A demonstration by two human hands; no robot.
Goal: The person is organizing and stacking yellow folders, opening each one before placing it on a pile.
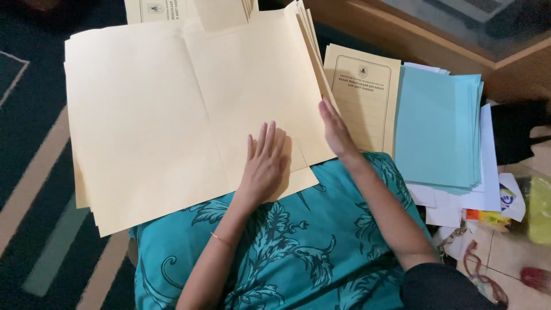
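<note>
Stack of cream folder sheets [172, 115], large, creased down the middle, edges fanned, lying across the lap on the teal patterned cloth [298, 247]. Left hand [265, 161] flat on the stack's lower right, fingers spread, gripping nothing. Right hand [336, 132] edge-on against the stack's right edge, open. Right of the stack: a printed cream cover [364, 97], then a pile of light blue sheets [439, 132] on white paper [488, 189].

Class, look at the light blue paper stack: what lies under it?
Under the light blue paper stack, white sheets stick out at its right and bottom edges. How many there are, and anything beneath them, is covered.
</note>
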